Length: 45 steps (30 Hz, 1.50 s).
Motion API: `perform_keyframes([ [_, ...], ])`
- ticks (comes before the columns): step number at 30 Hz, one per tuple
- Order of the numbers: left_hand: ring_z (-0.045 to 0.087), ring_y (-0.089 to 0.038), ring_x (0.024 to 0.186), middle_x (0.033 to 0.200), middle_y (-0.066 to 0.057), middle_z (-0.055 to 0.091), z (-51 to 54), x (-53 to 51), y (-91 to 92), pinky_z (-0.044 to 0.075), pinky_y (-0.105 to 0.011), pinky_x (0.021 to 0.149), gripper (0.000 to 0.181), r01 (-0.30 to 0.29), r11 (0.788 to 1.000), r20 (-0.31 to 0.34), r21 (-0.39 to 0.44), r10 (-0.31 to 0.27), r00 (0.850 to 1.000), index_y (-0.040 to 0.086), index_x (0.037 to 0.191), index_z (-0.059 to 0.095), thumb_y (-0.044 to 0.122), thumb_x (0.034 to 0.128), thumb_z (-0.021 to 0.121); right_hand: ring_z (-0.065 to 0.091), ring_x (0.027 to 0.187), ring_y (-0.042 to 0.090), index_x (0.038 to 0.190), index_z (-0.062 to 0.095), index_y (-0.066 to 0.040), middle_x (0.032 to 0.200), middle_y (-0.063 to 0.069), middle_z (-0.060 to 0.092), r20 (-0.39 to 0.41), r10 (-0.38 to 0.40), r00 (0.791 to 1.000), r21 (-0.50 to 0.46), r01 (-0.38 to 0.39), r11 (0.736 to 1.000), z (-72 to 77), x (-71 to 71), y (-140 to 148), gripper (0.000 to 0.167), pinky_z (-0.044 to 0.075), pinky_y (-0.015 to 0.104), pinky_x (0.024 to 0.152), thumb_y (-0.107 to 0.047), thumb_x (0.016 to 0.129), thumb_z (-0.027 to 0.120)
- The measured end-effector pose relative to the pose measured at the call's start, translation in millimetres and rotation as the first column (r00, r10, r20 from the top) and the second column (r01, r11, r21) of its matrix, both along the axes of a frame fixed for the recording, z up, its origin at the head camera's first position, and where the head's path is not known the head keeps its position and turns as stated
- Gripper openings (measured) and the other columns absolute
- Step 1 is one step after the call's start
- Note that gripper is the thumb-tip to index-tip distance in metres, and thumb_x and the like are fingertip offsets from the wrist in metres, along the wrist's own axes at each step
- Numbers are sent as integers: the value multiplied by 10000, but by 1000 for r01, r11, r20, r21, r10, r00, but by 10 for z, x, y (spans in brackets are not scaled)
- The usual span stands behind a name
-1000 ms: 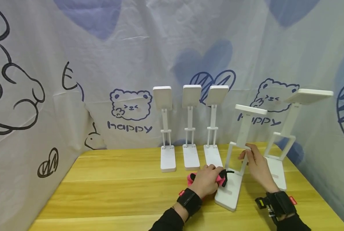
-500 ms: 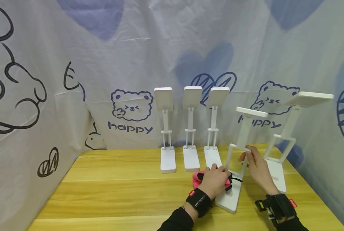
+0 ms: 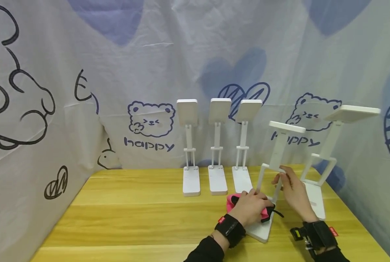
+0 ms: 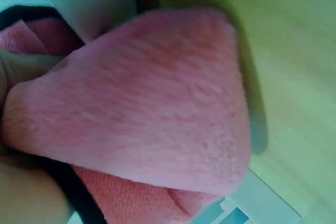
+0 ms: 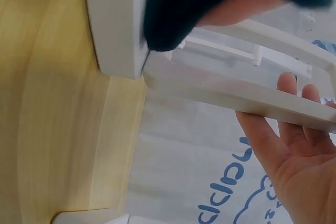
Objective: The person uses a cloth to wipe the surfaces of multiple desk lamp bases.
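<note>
A white folding stand [image 3: 278,153] stands at the right of the table, tilted head on top. My right hand [image 3: 294,193] grips the right strut of its frame; in the right wrist view the fingers wrap round that white strut [image 5: 226,95]. My left hand [image 3: 250,208] holds a pink cloth with black edging [image 3: 231,203] over the stand's base [image 3: 260,233], covering much of it. The bunched pink cloth [image 4: 142,103] fills most of the left wrist view, and its black edge [image 5: 178,9] shows beside the base [image 5: 118,30] in the right wrist view.
Three similar white stands [image 3: 191,182] [image 3: 217,180] [image 3: 242,179] line the table's back edge. Another [image 3: 314,198] stands just right of my right hand. A printed curtain [image 3: 149,72] hangs behind the wooden table [image 3: 123,211].
My left hand and the pink cloth have moved to the right across the stand's base. My right hand keeps its grip on the strut. The head view has shifted slightly.
</note>
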<state>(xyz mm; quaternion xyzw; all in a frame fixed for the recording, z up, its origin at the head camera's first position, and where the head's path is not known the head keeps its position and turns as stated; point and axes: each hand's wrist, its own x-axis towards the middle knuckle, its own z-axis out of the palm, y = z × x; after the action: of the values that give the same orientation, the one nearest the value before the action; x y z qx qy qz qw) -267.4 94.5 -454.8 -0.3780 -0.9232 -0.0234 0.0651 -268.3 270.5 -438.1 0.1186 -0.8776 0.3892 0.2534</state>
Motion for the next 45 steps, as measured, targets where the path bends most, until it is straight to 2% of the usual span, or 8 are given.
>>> perform_keyframes([
  [4, 494, -40, 1201, 1301, 244, 581, 21, 15, -25, 457, -301, 897, 423, 90, 996, 44, -8, -90, 995, 473, 1215, 650, 244, 868, 730, 652, 825, 160, 1337, 489, -82, 889, 53, 640, -6, -10, 1000, 8, 10, 1000, -14, -11, 4, 315, 573, 320, 665, -160, 1069, 341],
  [8, 500, -24, 1136, 1229, 270, 611, 45, 38, -88, 426, -273, 952, 428, 155, 988, 104, 10, -155, 982, 480, 1163, 679, 185, 858, 729, 641, 817, 119, 1336, 483, -77, 893, 51, 634, -7, -6, 1000, 10, 6, 1000, -23, -18, 7, 317, 572, 342, 670, -165, 1071, 333],
  [18, 520, 41, 989, 1119, 253, 656, 91, 54, -287, 345, -96, 842, 457, 273, 956, 282, 109, -293, 914, 380, 1036, 761, 2, 784, 708, 636, 800, 86, 1348, 475, -56, 884, 66, 635, -11, 22, 1000, -7, -22, 1000, -4, -9, 22, 324, 572, 354, 675, -148, 1070, 336],
  [25, 524, 12, 1104, 1144, 245, 655, 113, 71, -478, 383, -129, 951, 461, 294, 947, 331, 131, -321, 888, 368, 1013, 768, -30, 796, 684, 624, 796, 73, 1333, 474, -28, 875, 76, 628, -22, 23, 1000, -8, -23, 1000, 8, -3, 18, 317, 555, 288, 653, -125, 1068, 330],
  [29, 547, -6, 1080, 1106, 232, 672, 130, 66, -565, 415, -152, 936, 436, 244, 959, 327, 143, -279, 903, 351, 982, 778, -30, 788, 697, 632, 807, 98, 1341, 467, -39, 889, 74, 620, -5, 38, 999, -8, -38, 999, 11, -6, 23, 322, 576, 372, 670, -129, 1071, 315],
  [35, 569, -55, 1062, 1021, 225, 681, 108, 35, -589, 464, -220, 882, 362, 76, 984, 259, 162, -117, 959, 353, 950, 783, 37, 778, 740, 639, 835, 148, 1366, 445, -37, 911, 74, 606, 15, 53, 998, -7, -53, 999, 17, -2, 26, 336, 579, 417, 694, -125, 1072, 307],
  [40, 556, -96, 968, 1051, 207, 683, 63, 25, -512, 460, -280, 794, 357, -50, 983, 230, 177, 8, 973, 375, 984, 779, 84, 778, 767, 639, 840, 141, 1364, 450, -54, 914, 71, 603, 28, 47, 999, -13, -47, 999, 17, 1, 21, 335, 580, 420, 698, -141, 1074, 307],
  [45, 535, -108, 888, 1051, 174, 686, 10, 56, -377, 430, -296, 708, 369, -118, 982, 116, 147, 102, 988, 392, 1030, 766, 156, 749, 801, 632, 841, 104, 1362, 458, -63, 914, 71, 604, 32, 42, 999, -23, -41, 999, 12, 9, 13, 336, 581, 404, 700, -152, 1074, 308],
])
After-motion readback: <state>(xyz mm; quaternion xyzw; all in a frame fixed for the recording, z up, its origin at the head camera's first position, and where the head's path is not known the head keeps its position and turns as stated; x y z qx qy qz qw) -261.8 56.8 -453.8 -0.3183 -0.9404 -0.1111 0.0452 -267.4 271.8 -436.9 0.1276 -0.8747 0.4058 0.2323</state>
